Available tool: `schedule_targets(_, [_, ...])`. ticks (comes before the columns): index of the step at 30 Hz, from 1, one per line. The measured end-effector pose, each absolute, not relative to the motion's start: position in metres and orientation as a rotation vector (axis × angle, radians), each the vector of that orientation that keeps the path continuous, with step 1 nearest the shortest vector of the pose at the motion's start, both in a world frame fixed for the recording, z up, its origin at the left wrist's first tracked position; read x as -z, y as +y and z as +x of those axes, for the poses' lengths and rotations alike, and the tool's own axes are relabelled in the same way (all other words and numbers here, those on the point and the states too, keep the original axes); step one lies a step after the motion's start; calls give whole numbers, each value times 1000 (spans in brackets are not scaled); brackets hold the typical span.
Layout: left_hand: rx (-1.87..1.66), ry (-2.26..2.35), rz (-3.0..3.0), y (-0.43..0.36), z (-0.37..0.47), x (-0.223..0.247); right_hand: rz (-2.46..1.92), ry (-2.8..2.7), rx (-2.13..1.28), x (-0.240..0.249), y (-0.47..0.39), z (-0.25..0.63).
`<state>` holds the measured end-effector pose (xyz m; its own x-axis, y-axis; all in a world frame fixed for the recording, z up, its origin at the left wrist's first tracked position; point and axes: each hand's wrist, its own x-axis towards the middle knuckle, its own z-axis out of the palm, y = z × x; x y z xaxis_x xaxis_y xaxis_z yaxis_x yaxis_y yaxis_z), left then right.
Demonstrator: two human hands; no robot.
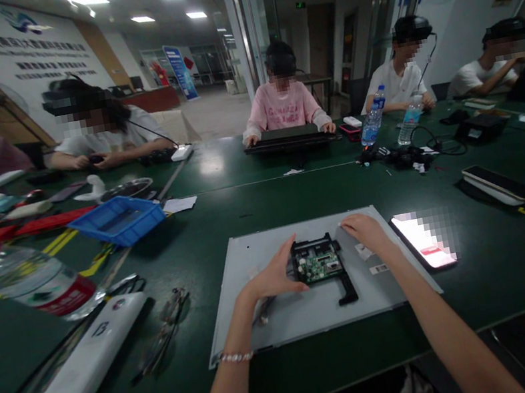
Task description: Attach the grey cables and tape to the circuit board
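Observation:
A flat grey metal-backed panel (275,323) lies on the table before me. Upon it rests a black plastic bracket (346,287) with a green circuit board (323,266) in it. The thumb and fingers of my left hand (276,275) span the bracket's left side, at its lower and upper corners. My right hand (368,232) is over the panel's upper right part, to the right of the bracket. Its fingers are drawn together near the far edge; whatever they hold is too small to make out. Beneath my left hand, a short cable (262,311) is partly hidden.
A lit phone (425,241) lies right of the panel. To the left are a white power bank (94,351), a bundle of thin wires (164,332), a water bottle (38,280) and a blue tray (119,222). Several people sit around the green table (264,206).

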<state>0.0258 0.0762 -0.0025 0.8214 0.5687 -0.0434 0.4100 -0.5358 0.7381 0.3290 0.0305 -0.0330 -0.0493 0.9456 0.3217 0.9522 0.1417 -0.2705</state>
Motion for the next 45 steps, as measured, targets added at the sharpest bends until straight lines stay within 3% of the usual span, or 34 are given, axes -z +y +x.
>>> schedule_targets(32, [-248, 722, 2248, 73, 29, 1, -1882, -1980, 41, 39, 13, 330])
schedule_targets(45, [-265, 709, 2341, 74, 30, 10, -1658, -2287, 152, -1, 37, 267])
